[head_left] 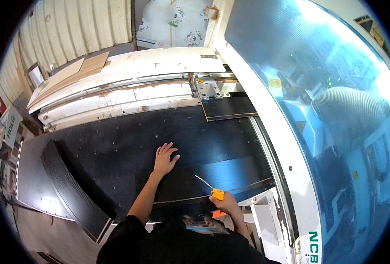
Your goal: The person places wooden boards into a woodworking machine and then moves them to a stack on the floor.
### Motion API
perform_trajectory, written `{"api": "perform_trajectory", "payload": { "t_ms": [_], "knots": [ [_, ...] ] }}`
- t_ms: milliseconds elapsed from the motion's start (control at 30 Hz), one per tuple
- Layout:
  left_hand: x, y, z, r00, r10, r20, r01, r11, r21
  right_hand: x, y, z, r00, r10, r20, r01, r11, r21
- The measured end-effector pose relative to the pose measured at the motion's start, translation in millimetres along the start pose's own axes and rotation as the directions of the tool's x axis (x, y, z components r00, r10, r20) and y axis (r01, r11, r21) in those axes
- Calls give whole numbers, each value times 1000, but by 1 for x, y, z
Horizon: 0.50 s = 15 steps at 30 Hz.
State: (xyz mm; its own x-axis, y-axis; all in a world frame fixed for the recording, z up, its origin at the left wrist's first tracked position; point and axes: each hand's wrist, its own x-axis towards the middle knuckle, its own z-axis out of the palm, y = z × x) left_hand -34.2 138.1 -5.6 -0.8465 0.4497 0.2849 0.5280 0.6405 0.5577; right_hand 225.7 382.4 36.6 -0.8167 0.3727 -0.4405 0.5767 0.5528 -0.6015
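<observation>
Closest to us, the black shirt (160,246) leans in over the near edge of the desk (111,127), and both arms are at work! The left hand (164,161) lies palm down on the dark surface, fingers spread, holding nothing. Over on the right, the right hand (226,203) has its grip closed around a yellow-handled tool (218,194), its thin metal rod (204,181) pointing up and left above the black board (234,171) along the near side. Is the tip touching? I can't tell, and there's the danger: one dip of the wrist could drag that rod across the dark finish and leave a scratch.

Watch the left side, too! A long black panel (74,185) lies slantwise, its lower end poking beyond the desk's near edge; a bump from the left elbow might swing it or tip it off. Up by the machine, a smaller black panel (232,108) sits at the metal clamp (210,89). If that clamp moves with fingers near, they could be pinched, though right now both hands are well apart from it.
</observation>
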Motion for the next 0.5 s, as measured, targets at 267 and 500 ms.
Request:
{"api": "perform_trajectory", "payload": {
  "t_ms": [267, 500],
  "knots": [
    [4, -2, 2, 999, 40, -8, -39, 999, 21, -2, 1, 16, 999, -26, 32, 27, 999, -20],
    [3, -7, 1, 997, 74, -12, -73, 997, 27, -8, -15, -1, 999, -3, -37, 2, 999, -38]
  ]
}}
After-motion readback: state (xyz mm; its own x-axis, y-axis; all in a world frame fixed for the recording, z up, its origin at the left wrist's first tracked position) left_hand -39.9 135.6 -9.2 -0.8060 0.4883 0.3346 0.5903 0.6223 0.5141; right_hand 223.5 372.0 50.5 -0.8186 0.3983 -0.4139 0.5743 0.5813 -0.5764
